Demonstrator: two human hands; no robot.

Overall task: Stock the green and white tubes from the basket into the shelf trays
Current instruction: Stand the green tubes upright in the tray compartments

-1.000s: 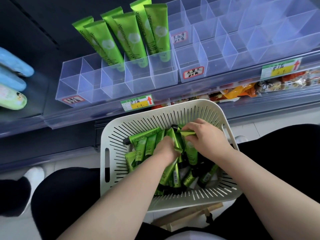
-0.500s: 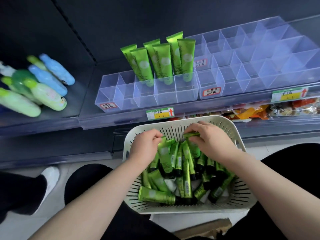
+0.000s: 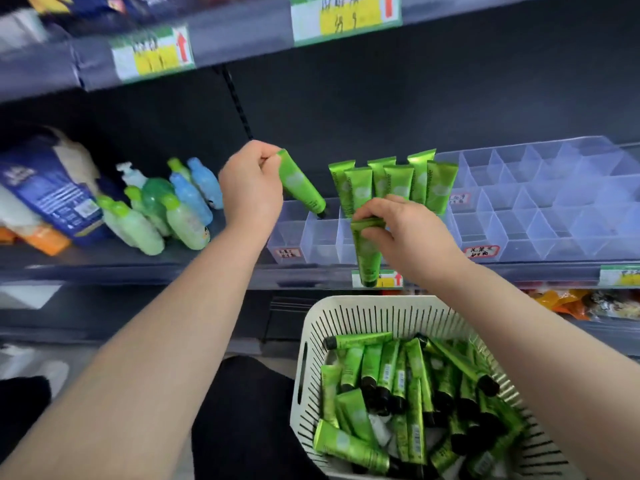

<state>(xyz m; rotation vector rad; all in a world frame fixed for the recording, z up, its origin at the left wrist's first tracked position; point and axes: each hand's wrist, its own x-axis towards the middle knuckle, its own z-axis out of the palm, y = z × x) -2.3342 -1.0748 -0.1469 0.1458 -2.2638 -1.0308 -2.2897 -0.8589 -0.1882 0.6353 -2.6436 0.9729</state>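
My left hand pinches one green tube over the shelf tray, my right hand grips another tube.

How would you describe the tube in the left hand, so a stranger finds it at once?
Find the clear divided tray on the middle shelf. Above its left end, the left hand pinches a green tube. Unlike the upright stocked tubes beside it, it slants, black cap down.

Bright green tubes with black caps are shown in a white slotted basket; blurred shelf labels appear yellow, white and green with red arrows.
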